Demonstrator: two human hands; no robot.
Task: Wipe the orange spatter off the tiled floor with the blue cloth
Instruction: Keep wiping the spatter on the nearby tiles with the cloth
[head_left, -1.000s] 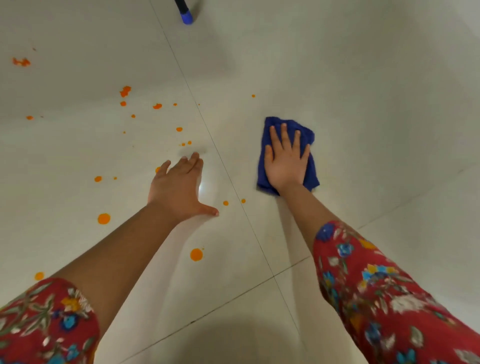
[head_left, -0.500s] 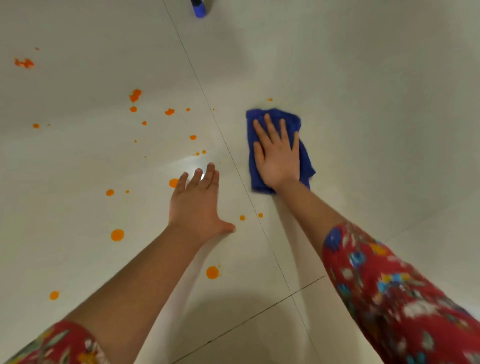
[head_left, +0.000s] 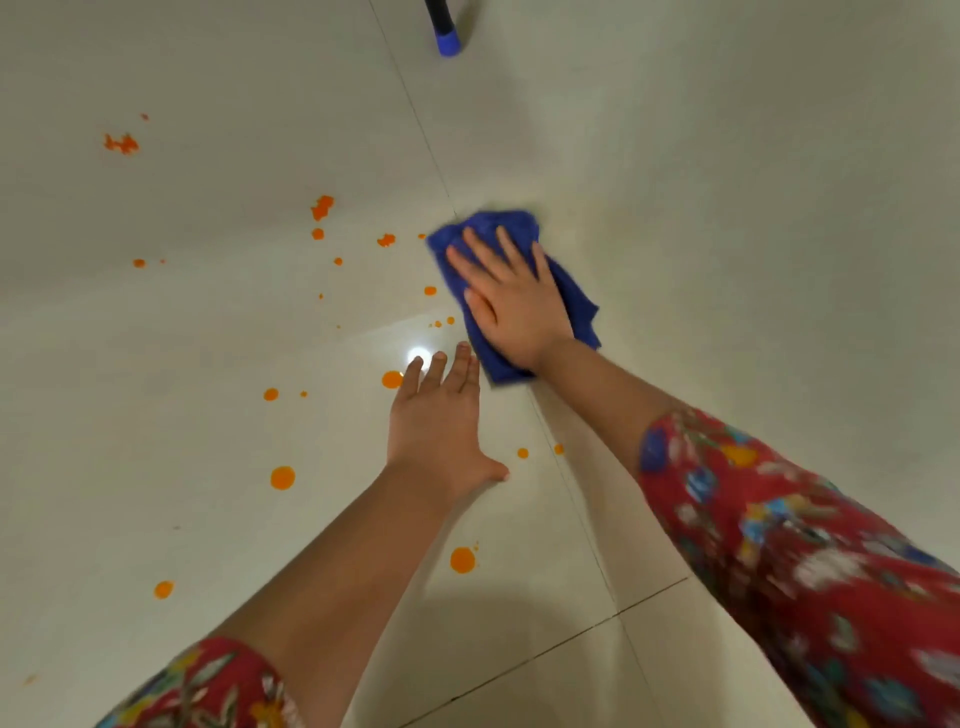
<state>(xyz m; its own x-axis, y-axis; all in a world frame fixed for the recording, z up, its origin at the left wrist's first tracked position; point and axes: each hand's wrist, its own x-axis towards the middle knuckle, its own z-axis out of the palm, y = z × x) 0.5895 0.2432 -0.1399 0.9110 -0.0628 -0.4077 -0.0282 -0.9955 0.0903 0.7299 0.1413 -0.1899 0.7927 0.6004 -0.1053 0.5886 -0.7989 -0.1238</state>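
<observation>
Blue-tipped pole (head_left: 445, 36) at top centre. Left hand (head_left: 439, 423) flat on tiled floor (head_left: 727, 208), fingers spread, holding nothing, just below blue cloth (head_left: 574, 299). Right hand (head_left: 511, 306) open-palmed, pressing cloth at centre; cloth's long axis runs upper-left to lower-right. Orange spatter (head_left: 322, 208) spreads left.

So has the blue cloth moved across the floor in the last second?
Yes. The blue cloth, under the right hand, has slid left onto the long tile grout line, towards the orange spatter.
</observation>
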